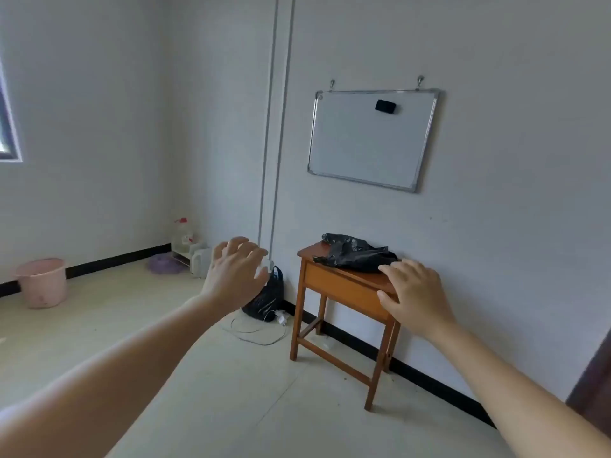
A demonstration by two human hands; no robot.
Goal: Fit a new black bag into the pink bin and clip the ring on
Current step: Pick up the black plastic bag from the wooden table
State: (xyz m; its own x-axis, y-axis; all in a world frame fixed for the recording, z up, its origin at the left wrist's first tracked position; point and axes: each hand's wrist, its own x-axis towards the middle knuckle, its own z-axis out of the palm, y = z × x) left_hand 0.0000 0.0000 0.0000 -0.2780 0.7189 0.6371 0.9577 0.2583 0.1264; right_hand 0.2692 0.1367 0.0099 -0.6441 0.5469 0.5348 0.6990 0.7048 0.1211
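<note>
A crumpled black bag [355, 254] lies on top of a small wooden table [344, 287] against the right wall. The pink bin [42, 281] stands on the floor far to the left, by the left wall, with no bag in it that I can see. Both my arms are stretched forward. My left hand [236, 272] hovers in the air left of the table, fingers spread, holding nothing. My right hand [415, 297] is open in front of the table's right corner, just right of the black bag. No ring is visible.
A full black bag [266, 297] sits on the floor by the table's left legs, with a white cable and charger [281, 317] beside it. A whiteboard [372, 138] hangs above the table. A bottle [183, 238], purple lid and white containers stand in the far corner.
</note>
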